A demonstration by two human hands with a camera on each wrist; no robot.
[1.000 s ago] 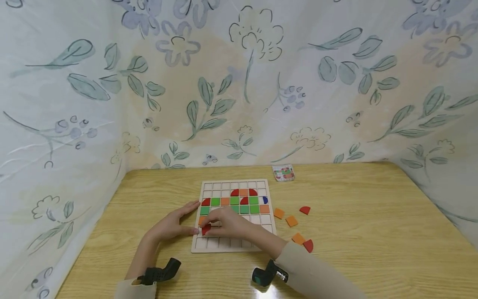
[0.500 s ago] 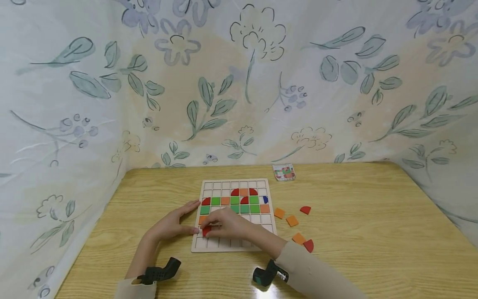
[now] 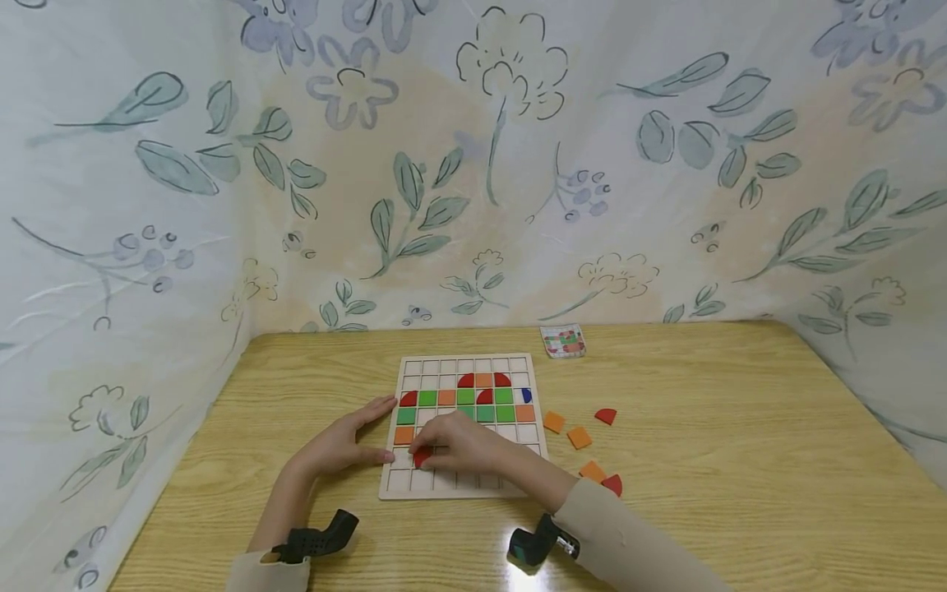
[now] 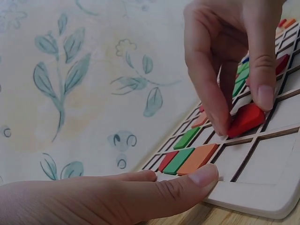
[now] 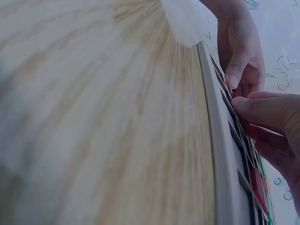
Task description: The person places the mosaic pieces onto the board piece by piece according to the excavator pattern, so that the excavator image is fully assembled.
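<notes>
My right hand [image 3: 462,444] pinches a red quarter-circle tile [image 4: 246,120] between thumb and fingers. The tile is low over the near-left squares of a pale wooden grid board [image 3: 459,495], tilted in the left wrist view. Part of it is hidden by fingers in the head view. At the board's left edge rests my left hand [image 3: 336,444], fingers extended. Its thumb touches the rim close to an orange tile [image 4: 198,158]. Green, orange and red tiles fill squares in the board's middle rows, with a blue piece [image 3: 526,395] at the right.
Loose orange tiles [image 3: 579,437] and red quarter-circle tiles [image 3: 605,416] lie on the wooden table [image 3: 703,444] right of the board. Behind them is a small printed pattern card [image 3: 563,341]. Floral cloth [image 3: 473,205] hangs around the table.
My right hand has shifted slightly to the right with the red tile, away from the leftmost column. The left hand stays at the board's edge.
</notes>
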